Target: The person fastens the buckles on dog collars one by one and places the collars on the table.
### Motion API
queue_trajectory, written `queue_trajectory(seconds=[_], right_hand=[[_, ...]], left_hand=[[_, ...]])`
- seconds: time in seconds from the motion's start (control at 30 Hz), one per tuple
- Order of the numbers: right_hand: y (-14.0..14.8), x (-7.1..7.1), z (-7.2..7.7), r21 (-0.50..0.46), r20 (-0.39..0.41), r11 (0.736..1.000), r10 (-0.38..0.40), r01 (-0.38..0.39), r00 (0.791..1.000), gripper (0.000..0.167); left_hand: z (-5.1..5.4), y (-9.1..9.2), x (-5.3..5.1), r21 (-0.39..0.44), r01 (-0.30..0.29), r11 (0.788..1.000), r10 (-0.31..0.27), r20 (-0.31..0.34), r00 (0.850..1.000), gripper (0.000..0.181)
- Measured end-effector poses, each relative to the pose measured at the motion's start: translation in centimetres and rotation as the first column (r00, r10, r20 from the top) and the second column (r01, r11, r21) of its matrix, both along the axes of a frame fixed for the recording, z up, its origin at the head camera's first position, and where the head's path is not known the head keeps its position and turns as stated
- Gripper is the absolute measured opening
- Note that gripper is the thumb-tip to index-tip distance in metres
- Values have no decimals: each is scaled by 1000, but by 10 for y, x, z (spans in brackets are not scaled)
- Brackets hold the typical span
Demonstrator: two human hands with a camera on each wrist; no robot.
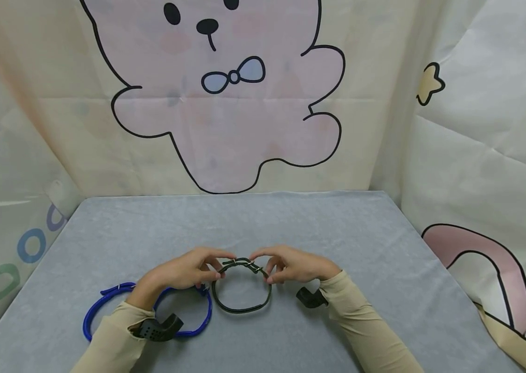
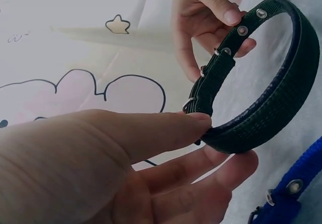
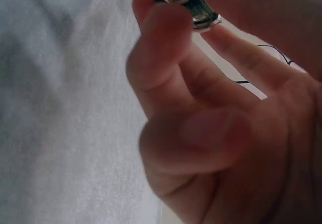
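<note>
A dark green collar (image 1: 242,312) with metal eyelets and a buckle forms a closed loop between the two hands in the head view. My left hand (image 1: 188,268) pinches its left side, thumb on the strap near a metal ring in the left wrist view. At the right side, my right hand (image 1: 293,263) grips the strap close to the buckle and eyelets. The right wrist view shows just a bit of the green strap (image 3: 198,5) with an eyelet at the fingers. A blue collar (image 1: 87,321) lies on the table beneath the left forearm, which partly covers it.
The grey cloth-covered table (image 1: 337,223) spreads under both hands. Behind it hangs a pale curtain (image 1: 361,31) with a cartoon bear, and printed curtains stand at both sides. Each wrist wears a black camera (image 1: 162,327).
</note>
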State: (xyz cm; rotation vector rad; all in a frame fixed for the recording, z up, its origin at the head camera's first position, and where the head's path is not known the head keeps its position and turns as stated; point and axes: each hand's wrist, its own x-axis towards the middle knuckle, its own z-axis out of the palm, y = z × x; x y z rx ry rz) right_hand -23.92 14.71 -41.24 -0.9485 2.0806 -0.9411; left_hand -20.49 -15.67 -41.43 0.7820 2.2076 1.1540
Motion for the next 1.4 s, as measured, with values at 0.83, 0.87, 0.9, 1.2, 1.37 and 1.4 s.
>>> queue_trajectory(seconds=[0.83, 0.87, 0.9, 1.2, 1.37, 1.4], right_hand=[[-11, -2, -15, 64, 30, 994, 91, -93, 995, 49], [-12, -1, -15, 63, 26, 994, 91, -92, 996, 49], [-12, -1, -16, 60, 24, 994, 88, -90, 996, 48], [-10, 2, -19, 37, -23, 999, 20, -19, 1000, 33], [-5, 0, -13, -10, -132, 995, -97, 97, 987, 31], [-4, -1, -12, -23, -159, 993, -119, 117, 980, 31]], left_hand=[[-13, 4, -2, -16, 43, 999, -43, 44, 998, 44], [-14, 5, -1, -19, 39, 999, -38, 41, 998, 44], [-14, 5, -1, -23, 35, 999, -34, 38, 999, 44], [-11, 10, 4, -139, -43, 989, 31, -81, 996, 36], [-7, 7, 2, -100, -138, 985, 121, -167, 979, 33], [-6, 6, 1, -83, -162, 983, 145, -179, 973, 34]])
